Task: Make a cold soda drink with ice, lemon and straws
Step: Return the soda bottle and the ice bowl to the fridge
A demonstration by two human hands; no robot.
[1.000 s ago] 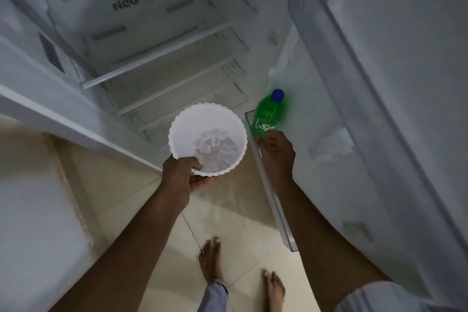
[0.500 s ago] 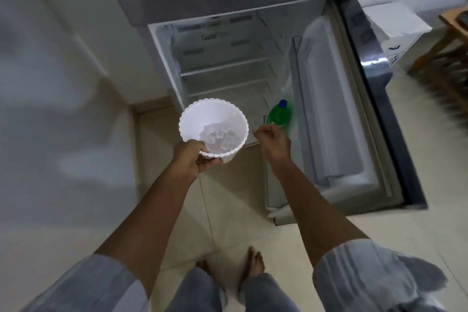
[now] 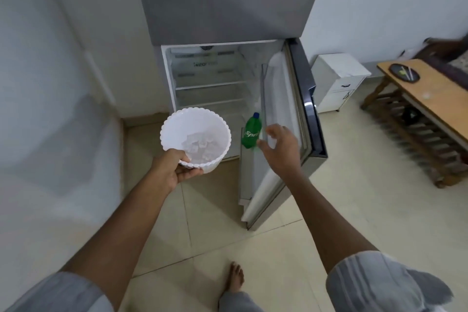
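White bowl [image 3: 196, 134] w/ ice [image 3: 198, 145], left hand [image 3: 174, 168].

The fridge [image 3: 228, 20] stood ahead, its door [image 3: 301, 121] swung open to the right with a bottle [image 3: 249, 133] in the door shelf. Ice [image 3: 198, 147] lay in a bowl [image 3: 177, 129] left of the bottle. Further right stood a cabinet [image 3: 336, 78], then a table [image 3: 435, 94] bearing a plate [image 3: 404, 72].
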